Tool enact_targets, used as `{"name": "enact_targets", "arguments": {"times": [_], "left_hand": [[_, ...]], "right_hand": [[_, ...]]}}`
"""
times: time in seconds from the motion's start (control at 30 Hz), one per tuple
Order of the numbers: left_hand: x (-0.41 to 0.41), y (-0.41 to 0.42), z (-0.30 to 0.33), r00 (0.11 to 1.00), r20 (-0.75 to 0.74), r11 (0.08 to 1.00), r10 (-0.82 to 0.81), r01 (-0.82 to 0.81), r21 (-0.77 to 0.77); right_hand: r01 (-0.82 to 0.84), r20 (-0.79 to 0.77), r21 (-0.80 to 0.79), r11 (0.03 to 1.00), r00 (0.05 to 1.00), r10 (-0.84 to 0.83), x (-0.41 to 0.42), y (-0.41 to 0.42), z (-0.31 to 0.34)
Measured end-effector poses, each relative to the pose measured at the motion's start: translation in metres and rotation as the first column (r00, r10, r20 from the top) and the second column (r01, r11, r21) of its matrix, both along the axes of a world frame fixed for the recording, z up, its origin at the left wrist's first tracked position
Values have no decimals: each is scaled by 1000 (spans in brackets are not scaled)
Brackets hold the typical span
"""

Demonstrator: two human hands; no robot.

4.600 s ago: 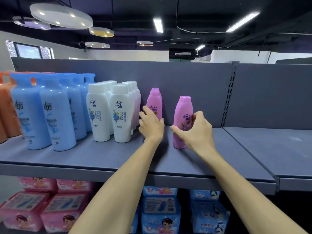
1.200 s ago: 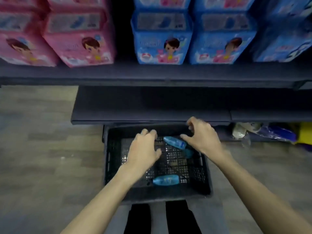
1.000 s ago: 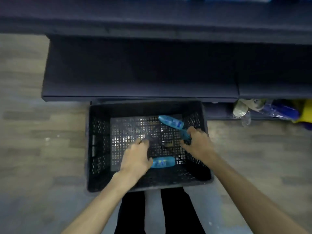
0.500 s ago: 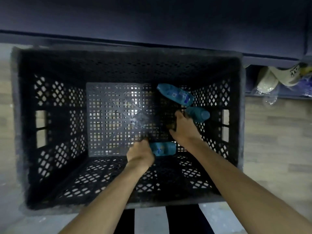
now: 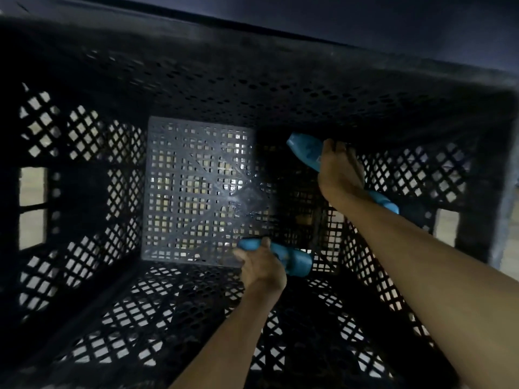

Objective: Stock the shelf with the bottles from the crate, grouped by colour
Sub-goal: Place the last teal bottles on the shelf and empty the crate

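Black lattice plastic fills the view: the crate [image 5: 84, 192], deep and dim, with both arms reaching down to its pale perforated floor. Three blue bottles lie there. The right hand [image 5: 341, 171] is curled over the far bottle [image 5: 304, 150], which lies near the back wall, and seems to have hold of it, though its fingers are hidden behind the knuckles, so how firm the hold is I cannot tell. Just beneath that wrist the spare bottle [image 5: 383, 200] pokes out towards the right wall, apparently untouched. The left hand [image 5: 259, 266] is closed round the near bottle [image 5: 295, 262], thumb across its neck end. To lift well, each hand probably wants a full wrap round the body, not the cap, and a straight rise clear of the walls. The spare bottle will likely need a second reach; all three look alike in colour, so they belong together on the shelf.
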State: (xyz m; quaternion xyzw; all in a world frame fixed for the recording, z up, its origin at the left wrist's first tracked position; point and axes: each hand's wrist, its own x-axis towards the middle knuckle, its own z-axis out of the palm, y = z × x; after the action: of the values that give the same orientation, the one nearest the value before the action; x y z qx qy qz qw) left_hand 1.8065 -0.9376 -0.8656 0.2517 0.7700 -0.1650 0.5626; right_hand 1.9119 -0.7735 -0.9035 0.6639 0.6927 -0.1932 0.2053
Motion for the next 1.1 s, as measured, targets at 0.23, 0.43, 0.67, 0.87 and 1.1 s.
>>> {"name": "enact_targets", "arguments": {"times": [0.23, 0.43, 0.67, 0.87, 1.1], "left_hand": [[11, 25, -11, 992, -94, 959, -83, 105, 264], [-23, 15, -27, 931, -285, 877, -229, 324, 354], [-94, 12, -36, 909, -413, 932, -53, 193, 307], [-119, -5, -40, 921, -390, 853, -15, 215, 475], [-135, -11, -37, 922, -366, 939, 131, 4, 345]], "right_hand": [[-119, 83, -44, 992, 989, 122, 3, 5, 2], [-144, 65, -39, 989, 987, 147, 5, 6, 3], [-178, 82, 9, 984, 981, 177, 6, 0, 3], [-209, -21, 74, 975, 977, 211, 2, -7, 6], [-104, -136, 60, 993, 984, 112, -11, -21, 28]]}}
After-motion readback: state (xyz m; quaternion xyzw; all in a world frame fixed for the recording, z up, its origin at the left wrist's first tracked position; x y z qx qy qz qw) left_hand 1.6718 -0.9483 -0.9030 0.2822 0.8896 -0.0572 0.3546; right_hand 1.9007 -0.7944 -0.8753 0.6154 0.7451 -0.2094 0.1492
